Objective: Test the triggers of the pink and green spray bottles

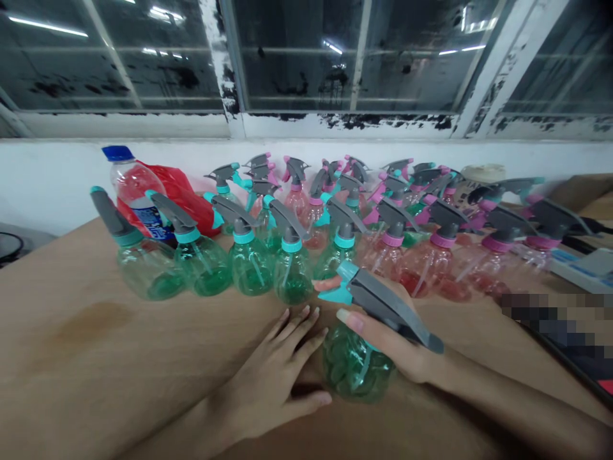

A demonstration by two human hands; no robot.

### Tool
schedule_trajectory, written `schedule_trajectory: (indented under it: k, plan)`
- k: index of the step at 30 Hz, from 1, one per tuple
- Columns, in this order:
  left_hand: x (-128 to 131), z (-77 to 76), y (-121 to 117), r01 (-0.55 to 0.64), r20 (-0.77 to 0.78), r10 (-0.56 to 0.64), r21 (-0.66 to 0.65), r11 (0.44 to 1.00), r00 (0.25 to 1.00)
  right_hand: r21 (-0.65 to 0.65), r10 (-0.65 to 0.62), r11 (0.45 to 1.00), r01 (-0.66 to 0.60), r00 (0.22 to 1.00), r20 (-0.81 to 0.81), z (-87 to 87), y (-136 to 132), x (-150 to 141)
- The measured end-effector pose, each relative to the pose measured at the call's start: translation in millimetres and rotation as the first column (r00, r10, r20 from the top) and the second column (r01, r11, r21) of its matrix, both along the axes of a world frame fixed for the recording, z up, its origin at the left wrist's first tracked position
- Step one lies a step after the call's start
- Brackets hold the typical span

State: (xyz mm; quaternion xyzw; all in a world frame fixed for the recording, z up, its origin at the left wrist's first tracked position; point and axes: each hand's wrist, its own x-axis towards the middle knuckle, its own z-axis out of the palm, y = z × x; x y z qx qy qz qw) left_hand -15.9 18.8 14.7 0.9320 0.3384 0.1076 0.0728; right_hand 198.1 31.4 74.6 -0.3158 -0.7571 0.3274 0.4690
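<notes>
My right hand (400,338) is wrapped around the neck of a green spray bottle (357,370) with a grey and turquoise trigger head, near the table's front. Thumb and index finger show on either side of the head; the other fingers are hidden. My left hand (282,367) lies palm down on the table just left of this bottle, fingers stretched out and holding nothing. Beyond both hands stands a row of spray bottles: green ones with turquoise collars (293,275) on the left, pink ones with magenta collars (426,262) on the right.
More spray bottles (297,191) stand behind the front row, by the wall. A blue-capped plastic bottle (138,185) and a red plastic bag (184,195) are at the back left. A dark flat object, partly pixelated (565,338), lies at the right edge.
</notes>
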Motion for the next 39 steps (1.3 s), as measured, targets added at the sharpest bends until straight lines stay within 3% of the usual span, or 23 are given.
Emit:
schedule_trajectory:
  k: [39]
  plan:
    - [0.2, 2.0, -1.4, -0.007, -0.166, 0.017, 0.063, 0.998, 0.986, 0.031, 0.019, 0.999, -0.018, 1.0, -0.017, 0.6, 0.7, -1.4]
